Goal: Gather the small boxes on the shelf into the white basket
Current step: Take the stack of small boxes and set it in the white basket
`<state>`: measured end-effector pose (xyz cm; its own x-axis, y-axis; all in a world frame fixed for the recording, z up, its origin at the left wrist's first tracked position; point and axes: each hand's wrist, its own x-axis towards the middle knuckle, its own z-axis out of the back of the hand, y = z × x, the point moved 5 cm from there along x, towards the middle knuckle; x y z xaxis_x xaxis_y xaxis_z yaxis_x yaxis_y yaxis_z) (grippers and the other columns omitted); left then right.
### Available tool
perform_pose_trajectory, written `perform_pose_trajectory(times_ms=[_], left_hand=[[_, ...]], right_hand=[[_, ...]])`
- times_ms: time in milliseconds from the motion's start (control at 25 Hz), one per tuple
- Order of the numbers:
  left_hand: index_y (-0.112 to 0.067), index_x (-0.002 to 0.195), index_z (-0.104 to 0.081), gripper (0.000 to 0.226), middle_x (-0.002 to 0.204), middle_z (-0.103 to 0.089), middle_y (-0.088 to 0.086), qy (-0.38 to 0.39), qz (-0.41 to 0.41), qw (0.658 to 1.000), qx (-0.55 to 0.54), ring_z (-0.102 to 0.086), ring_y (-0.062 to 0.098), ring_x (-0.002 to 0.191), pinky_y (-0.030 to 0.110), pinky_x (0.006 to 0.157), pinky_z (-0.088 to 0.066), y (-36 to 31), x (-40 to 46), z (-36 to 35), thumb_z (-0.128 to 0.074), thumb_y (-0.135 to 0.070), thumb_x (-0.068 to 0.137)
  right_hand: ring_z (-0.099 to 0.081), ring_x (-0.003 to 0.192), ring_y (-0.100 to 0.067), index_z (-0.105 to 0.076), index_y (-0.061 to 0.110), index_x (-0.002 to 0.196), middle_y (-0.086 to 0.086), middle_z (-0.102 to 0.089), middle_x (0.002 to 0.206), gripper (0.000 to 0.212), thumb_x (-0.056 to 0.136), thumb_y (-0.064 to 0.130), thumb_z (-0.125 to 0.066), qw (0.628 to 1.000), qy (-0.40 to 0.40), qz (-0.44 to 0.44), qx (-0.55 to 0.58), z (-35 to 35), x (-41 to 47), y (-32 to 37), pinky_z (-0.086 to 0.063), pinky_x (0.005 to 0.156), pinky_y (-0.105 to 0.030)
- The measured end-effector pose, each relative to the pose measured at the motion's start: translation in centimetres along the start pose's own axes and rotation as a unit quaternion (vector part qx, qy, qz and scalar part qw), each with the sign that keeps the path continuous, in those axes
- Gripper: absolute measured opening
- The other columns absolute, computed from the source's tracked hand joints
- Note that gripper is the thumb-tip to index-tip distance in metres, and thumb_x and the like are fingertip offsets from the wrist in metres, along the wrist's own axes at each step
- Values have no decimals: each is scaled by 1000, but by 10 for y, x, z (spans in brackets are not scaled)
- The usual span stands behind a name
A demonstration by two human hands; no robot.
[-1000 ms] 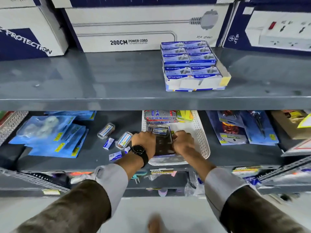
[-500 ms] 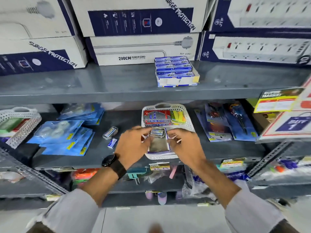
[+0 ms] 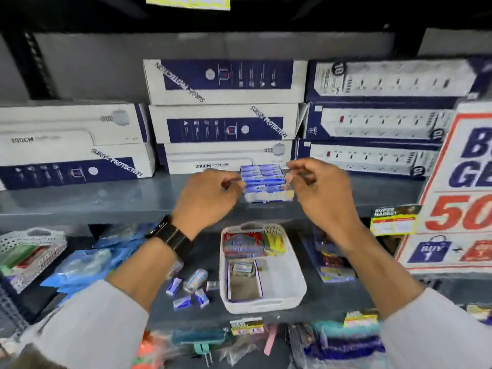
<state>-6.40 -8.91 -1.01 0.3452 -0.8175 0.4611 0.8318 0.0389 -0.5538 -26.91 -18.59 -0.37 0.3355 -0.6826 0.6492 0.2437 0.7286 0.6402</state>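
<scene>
A pack of several small blue boxes point(image 3: 263, 179) stands on the upper grey shelf point(image 3: 106, 203). My left hand point(image 3: 210, 198) is at its left side and my right hand point(image 3: 319, 193) at its right, fingers curled near its edges; the blur hides whether they grip it. Below, on the lower shelf, the white basket point(image 3: 282, 286) holds a red box, yellow items, and an open tray with one small box. Several small blue boxes point(image 3: 186, 288) lie loose on the lower shelf left of the basket.
Large white-and-blue power-strip boxes point(image 3: 226, 123) are stacked behind the pack. A promotional sign point(image 3: 458, 187) hangs at right. Blue plastic packets point(image 3: 85, 265) and a second white basket point(image 3: 29, 251) sit at lower left. Packaged tools point(image 3: 330, 254) lie right of the basket.
Both hands left the tray in the white basket and rose to the upper shelf, reaching either side of the blue box pack. The view tilted upward.
</scene>
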Motion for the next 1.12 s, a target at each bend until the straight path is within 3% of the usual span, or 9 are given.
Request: perform_pose_trajectory(times_ms=[120, 200, 320, 400, 560, 640, 800, 920, 1120], left_hand=[[-11, 86, -68, 42, 70, -71, 11, 80, 51, 995, 16, -69, 25, 58, 40, 66, -59, 5, 44, -17, -48, -46, 97], [-12, 70, -57, 47, 52, -60, 6, 115, 73, 989, 52, -60, 21, 43, 31, 58, -48, 11, 64, -31, -44, -48, 98], [-15, 65, -50, 46, 53, -53, 1, 148, 124, 980, 54, -50, 22, 49, 31, 58, -38, 22, 82, -50, -44, -46, 99], [-16, 64, -46, 43, 58, -48, 1, 141, 142, 979, 44, -45, 22, 55, 33, 60, -35, 27, 86, -58, -45, -42, 99], [-11, 70, -51, 38, 75, -61, 3, 102, 126, 986, 49, -61, 30, 73, 39, 69, -49, 22, 77, -61, -43, -36, 97], [-11, 72, -53, 38, 73, -60, 0, 77, 104, 991, 42, -61, 29, 73, 35, 63, -46, 16, 64, -54, -43, -35, 99], [-14, 77, -57, 33, 74, -64, -1, 44, 49, 998, 20, -59, 25, 73, 32, 59, -37, -5, 11, -26, -41, -30, 102], [-19, 94, -64, 30, 90, -73, 1, 26, 13, 999, 38, -65, 28, 82, 38, 71, -49, -18, -44, -8, -40, -35, 102], [-21, 92, -67, 32, 87, -75, -2, 91, 50, 995, 7, -68, 24, 83, 43, 80, -54, -9, -121, -19, -42, -41, 99]], right_hand=[[-70, 103, -28, -71, 8, 114, -9, -76, 108, 24, 97, 16, -55, 983, 101, -78, -134, -15, 43, -22, -53, 83, -35], [-66, 88, -33, -63, 4, 91, -13, -69, 91, 17, 96, 17, -53, 958, 182, -152, -162, -30, 59, -38, -45, 64, -33], [-52, 63, -24, -59, 4, 85, -14, -66, 83, 13, 92, 8, -49, 929, 248, -238, -139, -47, 66, -55, -42, 55, -33], [-44, 57, -20, -63, 1, 95, -19, -71, 91, 20, 87, -1, -46, 927, 246, -260, -116, -53, 66, -57, -35, 52, -35], [-36, 46, -16, -46, 10, 61, -4, -44, 57, 27, 80, -8, -41, 941, 198, -244, -126, -47, 60, -42, -27, 41, -26], [-42, 47, -19, -49, 6, 63, -6, -52, 59, 23, 80, -6, -42, 951, 175, -220, -132, -38, 49, -32, -27, 37, -23], [-73, 76, -22, -77, 12, 97, -3, -80, 91, 31, 89, 3, -49, 972, 164, -141, -87, -20, 7, 4, -56, 63, -32], [-72, 82, -15, -80, 23, 103, 6, -79, 94, 23, 89, 21, -61, 983, 156, -78, -56, -5, -43, 30, -57, 77, -35], [-74, 85, -27, -79, 24, 104, 0, -81, 93, 44, 84, -2, -50, 962, 233, -138, -35, -6, -124, 15, -60, 78, -46]])
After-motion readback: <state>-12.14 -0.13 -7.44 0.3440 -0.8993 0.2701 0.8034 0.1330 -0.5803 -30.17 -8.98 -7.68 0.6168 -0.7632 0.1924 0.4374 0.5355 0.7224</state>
